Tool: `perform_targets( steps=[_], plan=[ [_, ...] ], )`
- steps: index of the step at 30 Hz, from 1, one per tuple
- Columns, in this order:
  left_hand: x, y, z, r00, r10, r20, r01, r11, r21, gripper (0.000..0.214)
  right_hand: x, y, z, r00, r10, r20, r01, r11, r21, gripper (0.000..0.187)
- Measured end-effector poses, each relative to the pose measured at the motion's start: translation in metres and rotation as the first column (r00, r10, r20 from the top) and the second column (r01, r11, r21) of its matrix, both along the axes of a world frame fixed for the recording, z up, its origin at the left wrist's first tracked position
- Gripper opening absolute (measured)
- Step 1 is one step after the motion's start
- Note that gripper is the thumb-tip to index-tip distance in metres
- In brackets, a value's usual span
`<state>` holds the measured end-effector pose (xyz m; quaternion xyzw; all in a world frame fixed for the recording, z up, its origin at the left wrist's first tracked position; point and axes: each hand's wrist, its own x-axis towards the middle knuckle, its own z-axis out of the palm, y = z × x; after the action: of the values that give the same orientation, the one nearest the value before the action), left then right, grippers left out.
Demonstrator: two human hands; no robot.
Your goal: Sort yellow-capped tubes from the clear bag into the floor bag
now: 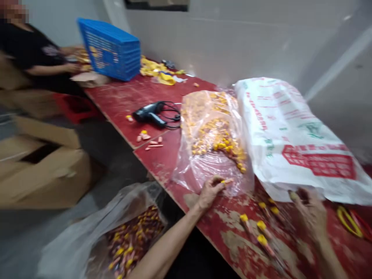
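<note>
My left hand [209, 193] is closed in a pinch on a small pink piece with a yellow end [227, 181], just over the near edge of a clear plastic bag [209, 164]. The bag lies on the table and holds many similar yellow-topped pieces. My right hand [312, 217] is at the near edge of a white printed sack [290, 128]; motion blurs its fingers, so its grip does not show. Between my hands, several yellow-capped pieces with long clear stems [262, 240] lie on the worn red table [232, 248].
A black hot-air gun [151, 114] with a coiled cord and loose pink pieces lie farther along. Beyond them stands a blue crate [113, 50], near a person in black [35, 54]. Yellow-handled scissors [348, 223] lie right. Below left are an open bag of pieces [136, 236] and a carton [52, 174].
</note>
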<state>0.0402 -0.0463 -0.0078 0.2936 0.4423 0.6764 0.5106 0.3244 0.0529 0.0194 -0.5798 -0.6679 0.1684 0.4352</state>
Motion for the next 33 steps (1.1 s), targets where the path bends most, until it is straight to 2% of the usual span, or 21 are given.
perform_targets(
  steps=[2,4,6,9,11,13,15,18,21,23,26,28,30,33],
  plan=[
    [0.006,0.000,0.001,0.999,-0.043,0.031,0.043,0.999,0.004,0.026,0.010,-0.031,-0.001,0.995,0.090,-0.049,-0.093,0.994,-0.064,0.043],
    [0.017,-0.005,0.006,0.995,-0.095,0.028,0.094,0.995,0.010,0.025,-0.001,-0.060,-0.004,0.954,0.294,-0.051,-0.298,0.950,-0.091,0.038],
    [0.032,-0.015,0.014,0.984,-0.176,0.008,0.176,0.984,0.011,0.024,-0.020,-0.081,-0.006,0.897,0.442,0.019,-0.440,0.896,-0.053,0.031],
    [0.051,-0.030,0.024,0.960,-0.278,0.010,0.278,0.960,0.008,0.027,-0.042,-0.097,-0.009,0.829,0.549,0.106,-0.554,0.832,0.034,0.028],
    [0.060,-0.038,0.028,0.965,-0.260,-0.013,0.260,0.965,0.013,0.026,-0.050,-0.102,-0.011,0.801,0.583,0.134,-0.594,0.802,0.059,0.029],
    [0.066,-0.046,0.030,0.977,-0.193,-0.086,0.195,0.981,0.013,0.020,-0.057,-0.106,-0.013,0.791,0.595,0.141,-0.607,0.792,0.062,0.028],
    [0.070,-0.054,0.030,0.973,-0.134,-0.186,0.138,0.990,0.005,0.019,-0.062,-0.111,-0.014,0.805,0.581,0.118,-0.591,0.804,0.067,0.028],
    [0.075,-0.066,0.029,0.937,-0.107,-0.331,0.119,0.993,0.015,0.028,-0.070,-0.125,-0.016,0.865,0.500,0.046,-0.501,0.864,0.043,0.026],
    [0.079,-0.073,0.026,0.894,-0.137,-0.426,0.164,0.986,0.027,0.031,-0.074,-0.141,-0.019,0.928,0.372,-0.014,-0.372,0.928,0.019,0.020],
    [0.080,-0.072,0.023,0.844,-0.179,-0.505,0.222,0.975,0.024,0.030,-0.069,-0.148,-0.022,0.937,0.347,-0.034,-0.347,0.938,0.018,0.020],
    [0.084,-0.064,0.020,0.737,-0.167,-0.655,0.267,0.962,0.055,0.026,-0.044,-0.147,-0.027,0.951,0.305,-0.045,-0.307,0.951,-0.028,0.022],
    [0.085,-0.057,0.017,0.688,-0.075,-0.722,0.211,0.972,0.100,0.027,-0.017,-0.139,-0.033,0.987,0.162,0.003,-0.162,0.986,-0.041,0.025],
    [0.085,-0.050,0.010,0.649,0.030,-0.760,0.130,0.980,0.150,0.027,0.010,-0.126,-0.042,0.993,0.011,0.121,-0.007,0.999,-0.035,0.028],
    [0.080,-0.041,-0.005,0.578,0.115,-0.808,0.077,0.978,0.194,0.025,0.039,-0.106,-0.058,0.947,-0.038,0.320,0.047,0.999,-0.020,0.029]
  ],
)
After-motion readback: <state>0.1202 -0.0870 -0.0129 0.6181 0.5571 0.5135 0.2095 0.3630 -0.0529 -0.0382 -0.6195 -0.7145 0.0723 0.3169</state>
